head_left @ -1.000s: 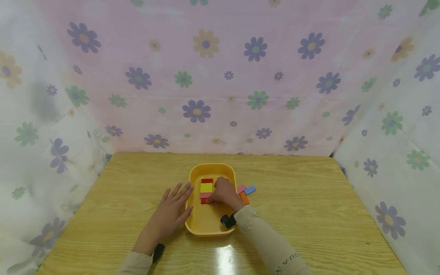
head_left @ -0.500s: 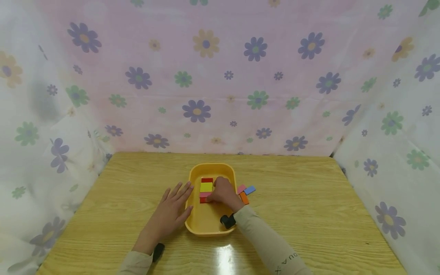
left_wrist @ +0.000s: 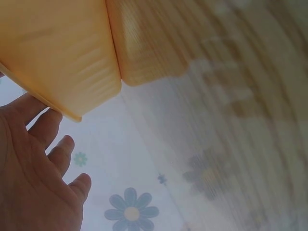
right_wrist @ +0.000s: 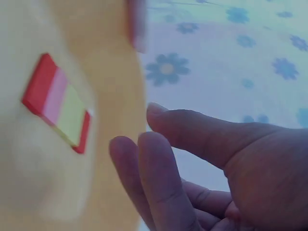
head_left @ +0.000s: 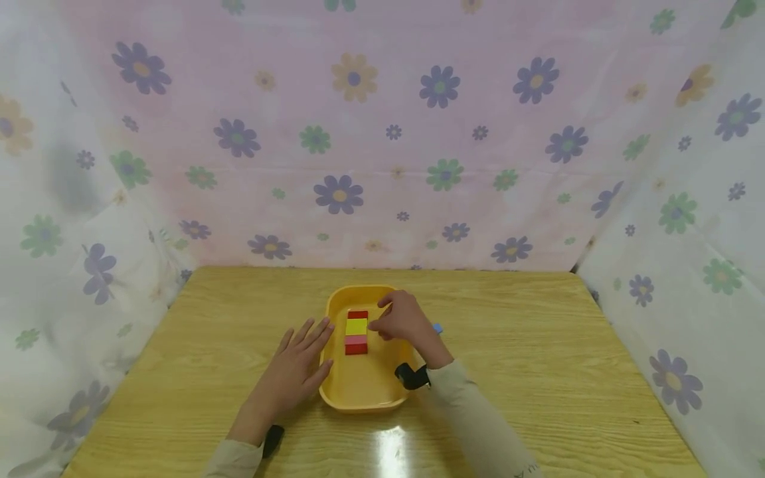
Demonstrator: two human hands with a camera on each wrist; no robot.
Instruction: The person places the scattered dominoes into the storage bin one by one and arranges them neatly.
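My left hand (head_left: pixel 293 375) rests its fingers on the left rim of a yellow plastic tray (head_left: pixel 361 388). In the left wrist view, straight fingers (left_wrist: pixel 45 127) touch the tray's edge from outside. Inside the tray lies a row of flat blocks: a red block (head_left: pixel 358 315) at the far end, a yellow block (head_left: pixel 356 326), a pink block (head_left: pixel 355 339) and another red block (head_left: pixel 356 348) nearest me. Above the tray's right side hovers my right hand (head_left: pixel 409 325), just right of the row. Its fingers are loosely bent, with nothing between them in the right wrist view.
Right of the tray, a blue block (head_left: pixel 437 328) peeks out from behind my right wrist. A wooden table (head_left: pixel 538 372) carries the tray. Flower-patterned cloth (head_left: pixel 382 146) hangs behind the table and along both sides.
My right hand has let go of the block row and risen toward the right rim. Its forearm now covers the pink and orange blocks outside the tray. My left hand stays put.
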